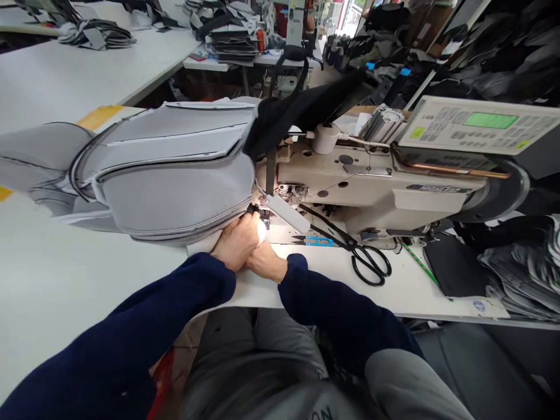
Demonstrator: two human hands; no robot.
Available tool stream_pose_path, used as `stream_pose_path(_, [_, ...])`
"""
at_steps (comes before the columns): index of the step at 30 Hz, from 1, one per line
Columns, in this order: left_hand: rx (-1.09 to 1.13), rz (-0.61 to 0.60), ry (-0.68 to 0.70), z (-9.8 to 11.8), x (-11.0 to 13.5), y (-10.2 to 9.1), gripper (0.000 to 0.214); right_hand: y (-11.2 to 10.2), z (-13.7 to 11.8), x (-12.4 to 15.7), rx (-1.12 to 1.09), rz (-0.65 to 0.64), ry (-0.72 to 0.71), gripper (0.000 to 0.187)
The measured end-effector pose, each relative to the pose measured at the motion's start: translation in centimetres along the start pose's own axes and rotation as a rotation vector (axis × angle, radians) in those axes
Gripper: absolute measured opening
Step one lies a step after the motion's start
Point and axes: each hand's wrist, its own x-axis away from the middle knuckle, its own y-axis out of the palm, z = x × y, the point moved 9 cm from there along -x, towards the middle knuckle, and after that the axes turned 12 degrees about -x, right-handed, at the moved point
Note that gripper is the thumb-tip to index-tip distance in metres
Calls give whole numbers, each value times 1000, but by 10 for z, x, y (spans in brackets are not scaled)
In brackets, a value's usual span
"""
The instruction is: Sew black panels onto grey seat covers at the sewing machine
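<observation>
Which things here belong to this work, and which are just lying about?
Apparently in use: left hand, right hand, gray bag, sewing machine.

Apparently just lying about: black-handled scissors, blue thread snips, gray fabric pile.

Whole scene rather bright, light even and soft over white table (131,274); strongest spot lies between left hand (237,240) and right hand (266,262), beside sewing machine (371,181), where glare burns detail into pure white; far doorway (351,16) also overexposed; fabric piles (503,52) at upper right dim, their details smeared; green display (490,120) glows clearly; black strap (301,114) looks blurred; wide lens stretches navy sleeves (345,306) towards lower corners; trousers (266,341) shaded, slightly soft.
</observation>
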Motion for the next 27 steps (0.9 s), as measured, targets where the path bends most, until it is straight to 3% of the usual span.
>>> stream_pose_path(2, [8,-82,-47,-14,-3,21,34,-8,1,3,-2,49,20,39])
stream_pose_path(4, [59,-88,-23,-18,-1,33,40,-14,8,4,-244,103,96,34])
stream_pose_path(7, [103,-83,84,-14,2,42,44,-12,15,6,-526,128,162,28])
stream_pose_path(10, [117,-122,161,-11,0,49,46,-5,15,7,-636,90,148,30])
stream_pose_path(14, [199,-144,248,-10,-5,61,52,0,12,7,-648,29,156,37])
stream_pose_path(19, [263,-87,366,-7,-5,63,58,2,6,2,-601,-10,201,31])
stream_pose_path(27, [284,-88,381,-10,-6,58,54,4,6,1,-605,32,186,31])
